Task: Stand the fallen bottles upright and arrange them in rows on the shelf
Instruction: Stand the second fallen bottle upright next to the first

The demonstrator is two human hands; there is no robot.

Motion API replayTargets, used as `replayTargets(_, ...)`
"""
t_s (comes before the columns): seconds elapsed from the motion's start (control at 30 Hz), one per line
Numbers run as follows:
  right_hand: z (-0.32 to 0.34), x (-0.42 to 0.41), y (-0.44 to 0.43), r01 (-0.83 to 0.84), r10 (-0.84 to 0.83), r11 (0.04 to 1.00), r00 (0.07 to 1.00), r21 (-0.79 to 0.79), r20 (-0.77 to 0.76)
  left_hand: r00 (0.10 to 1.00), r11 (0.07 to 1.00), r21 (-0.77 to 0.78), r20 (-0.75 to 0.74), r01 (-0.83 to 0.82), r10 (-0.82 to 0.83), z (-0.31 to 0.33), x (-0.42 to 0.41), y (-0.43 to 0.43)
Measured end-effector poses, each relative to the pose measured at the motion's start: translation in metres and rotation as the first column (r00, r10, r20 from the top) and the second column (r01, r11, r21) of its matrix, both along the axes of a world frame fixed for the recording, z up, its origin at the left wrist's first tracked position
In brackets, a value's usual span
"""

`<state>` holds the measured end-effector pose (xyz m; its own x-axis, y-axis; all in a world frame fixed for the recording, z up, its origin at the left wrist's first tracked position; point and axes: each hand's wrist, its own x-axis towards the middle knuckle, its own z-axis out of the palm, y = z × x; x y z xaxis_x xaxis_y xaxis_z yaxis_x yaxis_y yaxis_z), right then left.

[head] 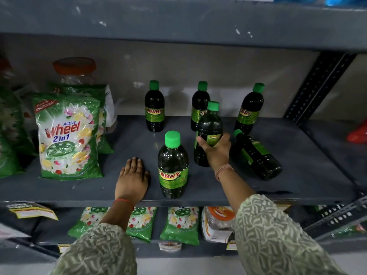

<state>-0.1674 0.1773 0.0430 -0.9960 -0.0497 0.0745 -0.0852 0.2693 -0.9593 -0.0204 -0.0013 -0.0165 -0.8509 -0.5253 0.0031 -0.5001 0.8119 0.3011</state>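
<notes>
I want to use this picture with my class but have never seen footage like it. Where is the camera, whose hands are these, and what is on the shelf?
The camera sits on a person's head, looking down at their own hands. The left hand rests flat on the grey shelf. The right hand grips an upright dark bottle with a green cap. Four more such bottles stand upright, including the front bottle. One fallen bottle lies on its side to the right. Wheel detergent bags stand to the left.
</notes>
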Motion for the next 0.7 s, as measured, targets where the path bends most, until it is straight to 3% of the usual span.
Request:
replayTargets(0.27, 0.014, 0.008, 0.007, -0.060, 0.066, 0.982, 0.997, 0.179, -0.031, 1.000, 1.000, 0.010, 0.023, 0.002, -0.002, 0.001, 0.000, 0.001)
replayTargets(0.37, 0.043, 0.004, 0.008, 0.045, -0.004, 0.974, 0.984, 0.222, -0.179, 0.999, 1.000, 0.014, 0.034, 0.007, -0.008, 0.002, 0.000, 0.002)
replayTargets(0.43, 0.061, 0.000, 0.010, 0.004, 0.047, 0.970, 0.977, 0.242, -0.206, 0.999, 0.999, 0.032, 0.041, 0.018, -0.019, 0.003, 0.001, 0.003)
replayTargets(0.63, 0.091, -0.018, 0.015, -0.256, 0.262, 0.919, 0.965, 0.301, 0.022, 0.998, 0.998, 0.065, 0.058, 0.008, -0.012, 0.005, 0.001, 0.011)
replayTargets(0.7, 0.096, -0.019, 0.013, -0.247, 0.272, 0.868, 0.962, 0.432, 0.004, 0.999, 0.999, 0.049, 0.049, 0.009, -0.011, 0.005, 0.002, 0.012)
